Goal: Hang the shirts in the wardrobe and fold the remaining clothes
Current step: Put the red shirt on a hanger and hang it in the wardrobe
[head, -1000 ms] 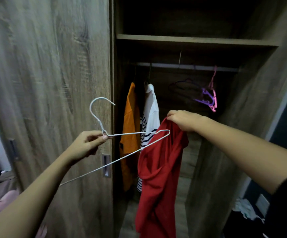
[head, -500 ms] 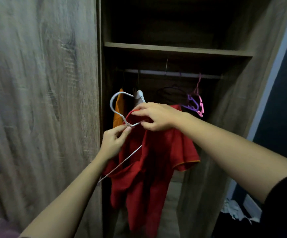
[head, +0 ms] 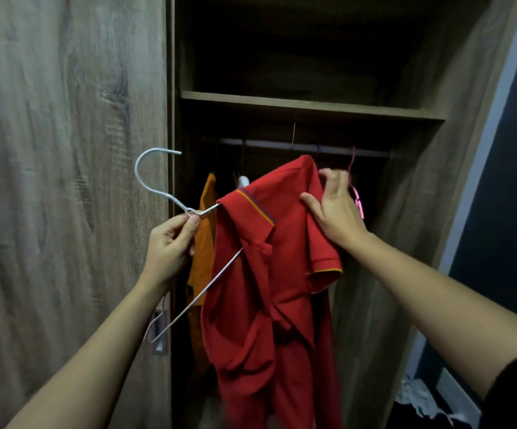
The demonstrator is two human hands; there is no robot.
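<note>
Over at 9 o'clock, pinching the wire hanger (head: 203, 289) by its twisted neck with the left hand (head: 170, 243), hook up and free. Probably light and springy, so best held right there. Dead centre, got the red shirt (head: 266, 274) half on, one hanger arm poked into the collar. Soft, floppy, likely to slide off bare wire. At 2 o'clock, gripping the shoulder cloth with the right hand (head: 334, 212). Can't see the far hanger arm under the fabric. Can't make out much along the dark rail (head: 313, 147) at 12 either, and no view of the hem.
</note>
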